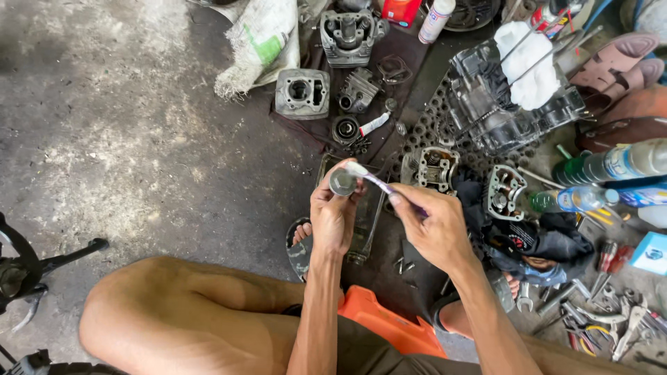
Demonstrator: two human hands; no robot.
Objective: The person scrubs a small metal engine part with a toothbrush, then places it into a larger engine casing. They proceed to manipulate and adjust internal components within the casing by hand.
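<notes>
While the person squatted over the stained concrete floor (139,139), two hands were seen at work above a dark mat (417,62). One small round metal part (342,182) was pinched in the left hand (333,219), the fingers curled and pressed against its sides, so that it was held up in front of the body, above a flat glass tray (372,215) on the ground. One toothbrush (375,182) with a purple handle was gripped in the right hand (438,232) between thumb and bent fingers, and its white bristled head was laid against the top of the round part.

Two cylinder blocks were counted at the far side of the mat: a larger finned one (349,35) and, nearer, a squarer grey one (302,92). One big clear crankcase cover (500,104) was seen to the right, with one white rag (531,62) draped over it. Two smaller head castings (434,169) (504,191) were set side by side just beyond the right hand. Three plastic bottles (611,163) were laid near the right edge, and one white spray can (436,19) was stood at the top. One woven sack (260,42) was left crumpled at the upper left. A loose pile of wrenches and pliers (604,319) was spread at the lower right, too tangled to be counted. One orange stool (385,323) was seen under the person.
</notes>
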